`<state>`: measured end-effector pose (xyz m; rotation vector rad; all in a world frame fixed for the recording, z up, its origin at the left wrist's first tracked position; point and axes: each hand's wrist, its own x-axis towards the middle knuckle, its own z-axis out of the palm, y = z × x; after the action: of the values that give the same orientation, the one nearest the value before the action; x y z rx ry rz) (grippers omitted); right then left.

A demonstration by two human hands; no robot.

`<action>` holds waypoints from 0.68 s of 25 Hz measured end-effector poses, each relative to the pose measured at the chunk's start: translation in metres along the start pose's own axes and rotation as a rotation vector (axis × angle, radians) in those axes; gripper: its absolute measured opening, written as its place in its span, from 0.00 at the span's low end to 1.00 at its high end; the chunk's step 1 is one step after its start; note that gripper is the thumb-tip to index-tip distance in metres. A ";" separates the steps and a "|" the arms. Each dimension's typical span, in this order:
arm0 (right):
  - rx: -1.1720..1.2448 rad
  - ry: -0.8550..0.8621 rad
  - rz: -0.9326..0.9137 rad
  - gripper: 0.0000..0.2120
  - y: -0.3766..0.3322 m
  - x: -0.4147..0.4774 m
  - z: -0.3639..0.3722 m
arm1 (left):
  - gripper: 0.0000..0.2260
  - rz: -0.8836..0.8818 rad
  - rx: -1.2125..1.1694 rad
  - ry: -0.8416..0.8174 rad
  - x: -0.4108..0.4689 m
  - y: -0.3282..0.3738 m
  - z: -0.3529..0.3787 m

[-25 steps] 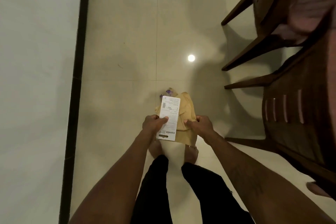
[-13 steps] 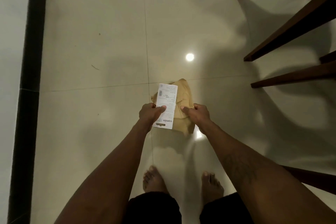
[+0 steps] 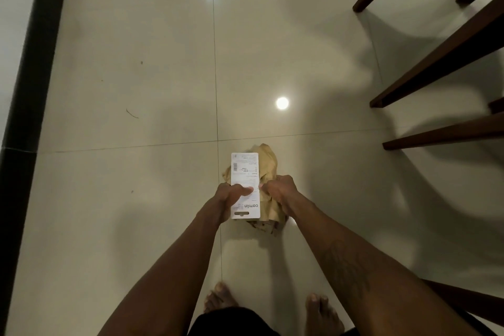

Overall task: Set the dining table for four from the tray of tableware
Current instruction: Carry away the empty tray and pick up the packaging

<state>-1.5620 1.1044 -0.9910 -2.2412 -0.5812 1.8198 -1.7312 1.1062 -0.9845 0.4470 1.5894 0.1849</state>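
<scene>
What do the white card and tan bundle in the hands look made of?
The white card looks like stiff matte cardboard: flat, printed, with a hang slot. The tan bundle is probably matte brown paper, judging by crumpled creases; cloth is possible.

Glossy cream tile floor [image 3: 122, 226] (lamp glare on it) bears 2 bare feet [image 3: 219, 296] and chair legs [image 3: 436, 63].

White camlin card [image 3: 245, 169] over crumpled tan paper [image 3: 268, 162]

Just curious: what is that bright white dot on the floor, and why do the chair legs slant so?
Head view: the dot is glare, a light mirrored in the glossy floor; the chair legs slant likely from the wide-angle lens.
</scene>
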 end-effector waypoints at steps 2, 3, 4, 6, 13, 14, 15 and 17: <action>-0.019 0.038 -0.010 0.32 -0.007 -0.019 -0.001 | 0.15 -0.004 0.003 0.027 -0.022 -0.004 0.003; -0.073 0.067 -0.019 0.32 -0.009 -0.030 -0.001 | 0.14 -0.005 0.037 0.046 -0.029 -0.006 0.004; -0.138 0.097 -0.044 0.30 -0.010 -0.035 -0.001 | 0.14 -0.010 0.060 0.060 -0.033 -0.008 0.004; -0.249 0.194 -0.105 0.26 -0.009 -0.036 -0.001 | 0.12 -0.002 0.052 0.057 -0.030 -0.008 0.006; -0.105 0.187 0.037 0.38 0.062 -0.004 -0.006 | 0.14 -0.026 0.149 0.007 0.006 -0.045 0.028; -0.020 0.180 0.069 0.38 0.066 -0.001 -0.009 | 0.14 -0.011 0.148 0.005 0.007 -0.048 0.029; 0.042 0.157 0.118 0.38 0.066 -0.001 -0.011 | 0.14 0.001 0.143 0.024 0.005 -0.050 0.030; 0.152 0.111 0.135 0.31 0.063 -0.009 -0.014 | 0.13 0.011 0.117 0.106 -0.012 -0.045 0.030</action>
<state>-1.5392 1.0453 -1.0040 -2.3089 -0.2682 1.7202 -1.7093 1.0563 -0.9925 0.5441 1.7076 0.1264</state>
